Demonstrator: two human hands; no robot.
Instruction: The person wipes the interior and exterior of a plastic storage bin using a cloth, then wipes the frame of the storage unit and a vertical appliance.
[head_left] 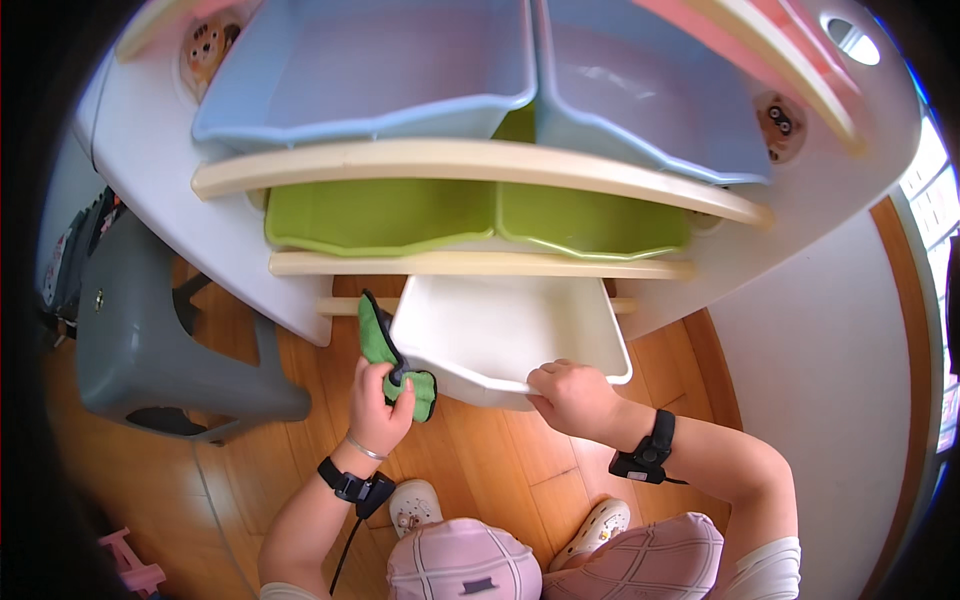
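A white plastic bin [490, 315] with nothing visible inside sits at the lowest level of a toy storage rack, tilted toward me. My right hand [575, 397] is closed over its front rim, near the right side. Beside the bin's left wall, my left hand [380, 408] grips a green cleaning cloth [412, 392] with black edging. The cloth is bunched, one part standing up along the bin and another folded below my fingers. Whether it touches the wall, I cannot tell.
Above are two green bins [385, 215] and two blue bins [370, 70], divided by cream rails [470, 168]. A grey plastic stool [150, 320] stands left on the wooden floor [520, 450]. At right rises a white wall [800, 370]; a pink object [130, 562] lies lower left.
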